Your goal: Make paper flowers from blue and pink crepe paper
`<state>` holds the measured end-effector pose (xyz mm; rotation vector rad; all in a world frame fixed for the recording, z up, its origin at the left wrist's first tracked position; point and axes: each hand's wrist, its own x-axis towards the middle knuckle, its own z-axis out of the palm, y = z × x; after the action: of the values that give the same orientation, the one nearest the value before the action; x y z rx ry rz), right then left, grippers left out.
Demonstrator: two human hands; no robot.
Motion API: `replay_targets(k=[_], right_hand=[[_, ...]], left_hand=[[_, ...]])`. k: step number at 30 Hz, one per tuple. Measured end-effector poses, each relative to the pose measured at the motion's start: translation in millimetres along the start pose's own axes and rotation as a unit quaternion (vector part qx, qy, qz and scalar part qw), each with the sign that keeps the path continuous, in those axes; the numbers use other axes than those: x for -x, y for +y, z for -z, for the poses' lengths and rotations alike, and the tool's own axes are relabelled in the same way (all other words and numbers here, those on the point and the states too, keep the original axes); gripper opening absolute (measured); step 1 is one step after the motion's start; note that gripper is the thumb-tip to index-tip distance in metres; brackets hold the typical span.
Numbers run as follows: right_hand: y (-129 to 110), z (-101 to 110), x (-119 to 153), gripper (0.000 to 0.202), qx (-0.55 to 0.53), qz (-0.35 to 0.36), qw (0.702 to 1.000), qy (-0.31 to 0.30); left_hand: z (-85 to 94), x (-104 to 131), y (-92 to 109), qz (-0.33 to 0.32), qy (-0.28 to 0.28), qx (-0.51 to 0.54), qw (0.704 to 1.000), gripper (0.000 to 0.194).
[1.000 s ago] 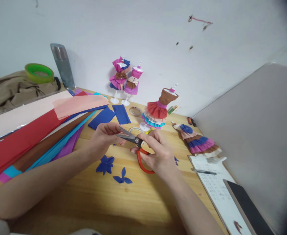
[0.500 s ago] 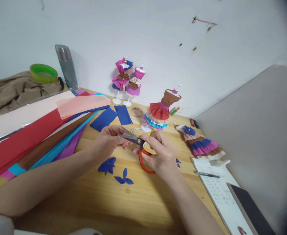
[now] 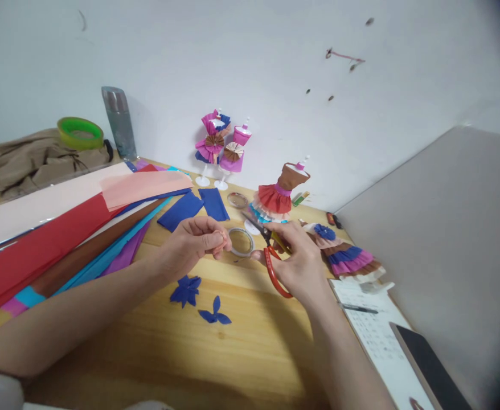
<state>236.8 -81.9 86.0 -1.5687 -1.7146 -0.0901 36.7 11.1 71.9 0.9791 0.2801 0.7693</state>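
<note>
Pinched between the fingertips of my left hand [image 3: 194, 242] is a small bunched piece of peach crepe paper [image 3: 220, 241]. My right hand [image 3: 299, 256] is wrapped around red-handled scissors [image 3: 275, 270], their dark blades pointing up and left, apart from the peach paper. Between the hands a ring-shaped roll [image 3: 241, 243] lies on the table. Below my left hand are two blue paper cut-outs: a many-pointed flower [image 3: 185, 291] and a three-petal piece [image 3: 215, 312]. Two blue paper rectangles [image 3: 180, 210] lie beyond that hand.
Long crepe paper strips [image 3: 62, 228] in several colours cover the left side. Small dress forms in paper dresses [image 3: 275, 193] stand by the wall. A flat paper dress [image 3: 348, 253], a notebook [image 3: 361, 319] and a dark tablet-like slab [image 3: 429, 364] lie at right. A bottle [image 3: 119, 122] stands at back left.
My right hand has drawn the scissors away to the right from the peach paper. My left hand stays nearly in place, still pinching the paper. The camera view has tilted slightly upward.
</note>
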Motion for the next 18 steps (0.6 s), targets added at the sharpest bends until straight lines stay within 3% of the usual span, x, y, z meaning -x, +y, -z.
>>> replay_targets(k=[2, 5, 7, 10, 13, 16, 18], right_hand=[[9.2, 4.1, 4.5, 0.036, 0.037, -0.049, 0.991, -0.122], [16.5, 6.7, 20.1, 0.052, 0.063, -0.097, 0.948, -0.297], [16.8, 6.2, 32.9, 0.059, 0.053, -0.112, 0.924, -0.363], [14.8, 2.8, 48.6, 0.06, 0.067, -0.117, 0.904, -0.405], [11.5, -1.4, 54.1, 0.04, 0.128, -0.096, 0.921, -0.355], [1.7, -4.0, 46.4, 0.033, 0.08, -0.038, 0.983, -0.158], [-9.4, -6.2, 35.3, 0.044, -0.007, 0.047, 0.998, -0.046]], left_hand=[[1.9, -1.1, 3.4, -0.011, 0.001, -0.004, 1.0, 0.013], [3.1, -2.6, 9.1, -0.025, 0.006, -0.006, 1.0, 0.014], [3.3, -3.5, 11.6, -0.017, 0.013, -0.01, 1.0, 0.015], [2.6, -4.0, 11.7, 0.013, 0.011, -0.012, 1.0, 0.019], [-0.1, -2.4, 9.6, 0.046, -0.001, -0.011, 0.999, 0.021], [-5.3, 2.1, 8.6, 0.069, -0.024, -0.011, 0.997, 0.022], [-9.1, 6.1, 7.6, 0.075, -0.03, -0.004, 0.997, 0.023]])
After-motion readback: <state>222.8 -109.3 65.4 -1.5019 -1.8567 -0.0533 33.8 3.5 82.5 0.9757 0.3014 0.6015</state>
